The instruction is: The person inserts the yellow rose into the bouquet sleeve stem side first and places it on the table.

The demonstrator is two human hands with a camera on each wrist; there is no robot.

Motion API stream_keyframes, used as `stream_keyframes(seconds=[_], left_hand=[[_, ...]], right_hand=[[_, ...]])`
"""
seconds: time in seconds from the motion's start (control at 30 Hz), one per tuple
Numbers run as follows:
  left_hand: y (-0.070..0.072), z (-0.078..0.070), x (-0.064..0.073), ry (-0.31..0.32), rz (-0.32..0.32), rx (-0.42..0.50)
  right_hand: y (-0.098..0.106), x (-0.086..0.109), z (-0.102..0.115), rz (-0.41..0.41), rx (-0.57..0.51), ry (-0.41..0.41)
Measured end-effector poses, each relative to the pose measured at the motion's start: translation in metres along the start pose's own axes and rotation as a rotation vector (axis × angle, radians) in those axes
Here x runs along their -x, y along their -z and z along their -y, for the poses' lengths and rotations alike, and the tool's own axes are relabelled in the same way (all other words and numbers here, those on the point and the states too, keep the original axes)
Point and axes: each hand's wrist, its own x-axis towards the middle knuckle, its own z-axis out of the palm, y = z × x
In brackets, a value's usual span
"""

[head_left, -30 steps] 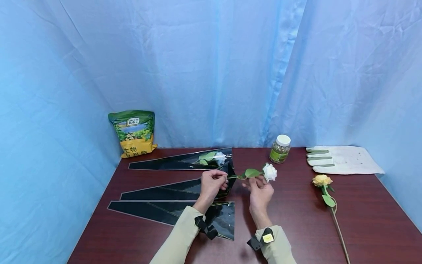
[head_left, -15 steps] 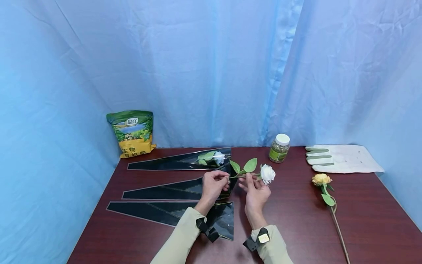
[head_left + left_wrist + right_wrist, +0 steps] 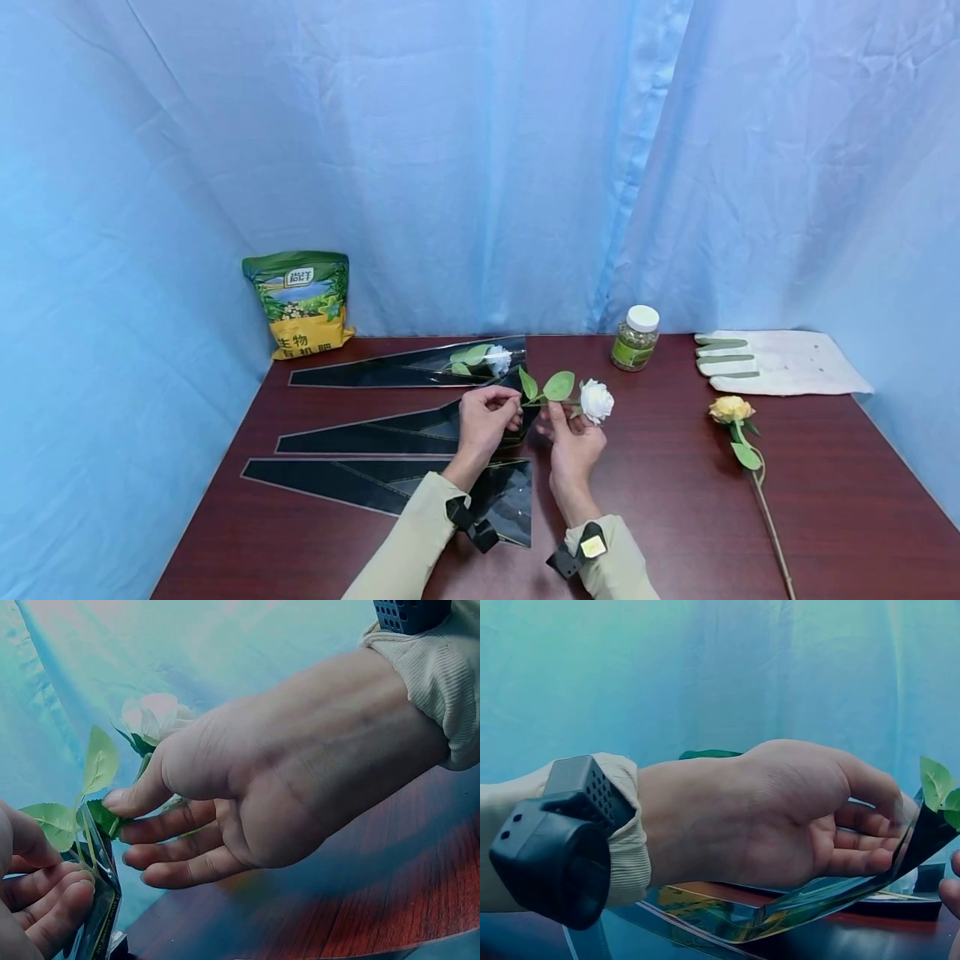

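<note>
In the head view my left hand [image 3: 482, 421] pinches the mouth of the middle black flower sleeve [image 3: 397, 431], a tapering clear-and-black wrapper. My right hand [image 3: 576, 450] holds the green stem of a white rose [image 3: 597, 402] between thumb and fingers, just below the bloom. The rose lies sideways, bloom to the right, its lower stem running into the sleeve's mouth. Two green leaves [image 3: 558, 386] stand outside the mouth, close to my left fingertips. From the left wrist, the rose [image 3: 154, 718] shows behind my right thumb. Inside the sleeve the stem's end is hidden.
A sleeve [image 3: 360, 371] with a pale blue flower [image 3: 498, 360] lies behind; another sleeve [image 3: 330, 477] lies in front, under my left forearm. A fertilizer bag [image 3: 300, 304] stands back left. A lidded jar [image 3: 635, 337], a glove [image 3: 787, 362] and a yellow flower [image 3: 731, 410] are rightward.
My right hand has moved left with the white rose, bringing its bloom and leaves nearer the sleeve's mouth. The leaves have turned upward. My left hand stays almost in place on the sleeve.
</note>
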Motion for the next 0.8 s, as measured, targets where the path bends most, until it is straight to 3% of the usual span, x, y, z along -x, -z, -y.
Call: stream_keyframes(seconds=[0.4, 0.63, 0.8], left_hand=[[-0.002, -0.001, 0.002, -0.053, -0.004, -0.022], [-0.005, -0.004, 0.004, -0.080, -0.029, -0.093], [-0.006, -0.021, 0.011, -0.119, -0.002, -0.135]], right_hand=[[-0.002, 0.004, -0.004, -0.027, -0.003, 0.039], [-0.004, 0.008, -0.002, -0.056, 0.042, 0.045], [-0.003, 0.006, 0.000, -0.068, 0.053, 0.046]])
